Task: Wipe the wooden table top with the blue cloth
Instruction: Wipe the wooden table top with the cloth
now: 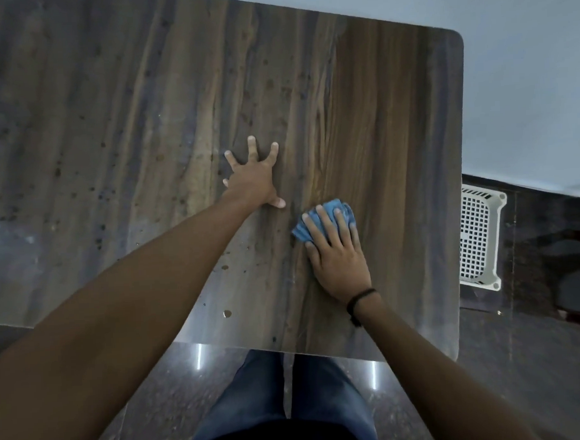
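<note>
We stood at the near edge of the wooden table with both arms stretched out over it. Our left hand lay flat on the top, fingers spread wide and straight, thumb out to the side, holding nothing. Just to its right, our right hand pressed down on the blue cloth — fingers straight and close together on top of it, not curled round it. The cloth was bunched under the fingers, its folds showing past the fingertips and at the hand's left side, on the near half of the table. A black band sat on the right wrist. Dark specks and a few pale drops dotted the table near and left of the hands. Past the table's right edge a white plastic basket stood on the dark floor — partly hidden by the table. Below us showed our blue jeans.
</note>
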